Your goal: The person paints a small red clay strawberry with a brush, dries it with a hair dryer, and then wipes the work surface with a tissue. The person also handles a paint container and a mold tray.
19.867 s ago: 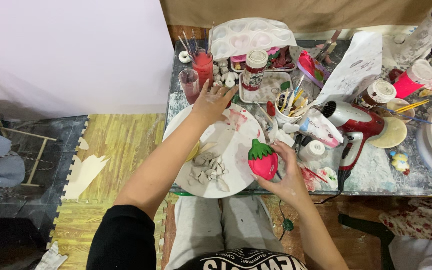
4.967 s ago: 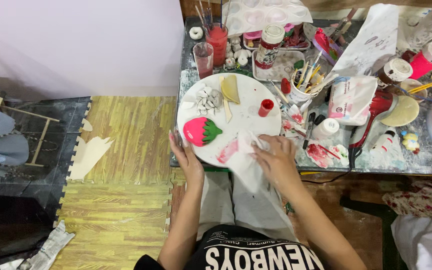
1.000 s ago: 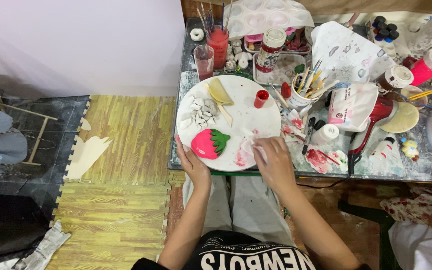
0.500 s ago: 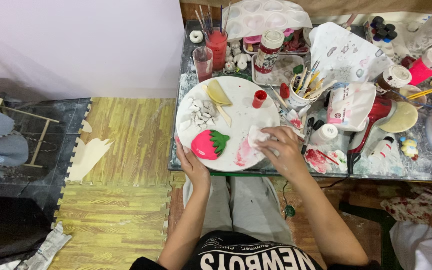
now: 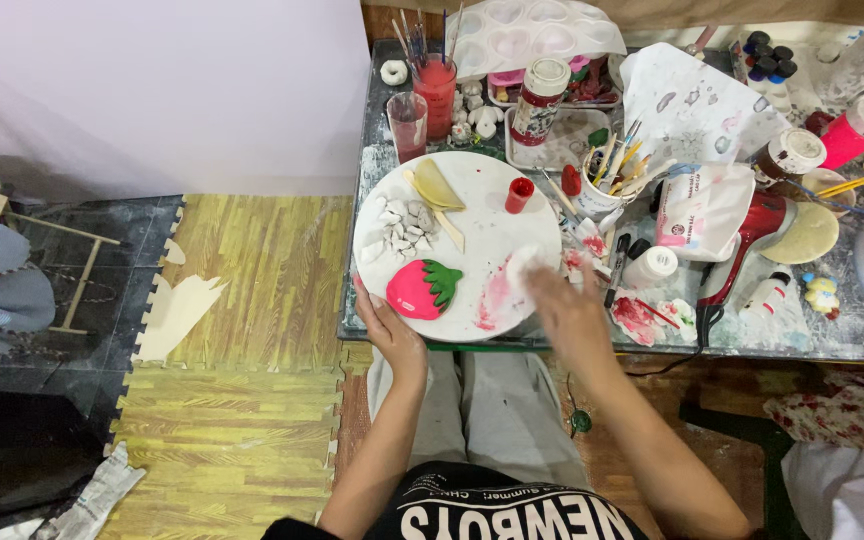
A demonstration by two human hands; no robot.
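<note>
A round white plate (image 5: 492, 225) lies on the glass table's front edge. On it rest a pink strawberry with green leaves (image 5: 422, 288), a heap of small white pieces (image 5: 402, 228), a yellow wedge (image 5: 437, 183), a small red cap (image 5: 519, 193) and a pink paint smear (image 5: 495, 300). My left hand (image 5: 387, 325) grips the plate's near rim just below the strawberry. My right hand (image 5: 567, 305), blurred with motion, is at the plate's right rim and presses a white tissue (image 5: 524, 266) against it.
The table beyond is crowded: two cups of red water (image 5: 437, 85), a white palette (image 5: 522, 30), a cup of brushes (image 5: 602, 190), a white bottle (image 5: 649, 265), a red hair dryer (image 5: 752, 230). Another person's clothing (image 5: 852, 470) shows at the lower right. Foam mats (image 5: 242, 300) cover the floor on the left.
My right hand has slid with the tissue from the plate's lower middle to its right rim. My left hand stays on the near rim. Much earlier, my right hand held the strawberry.
</note>
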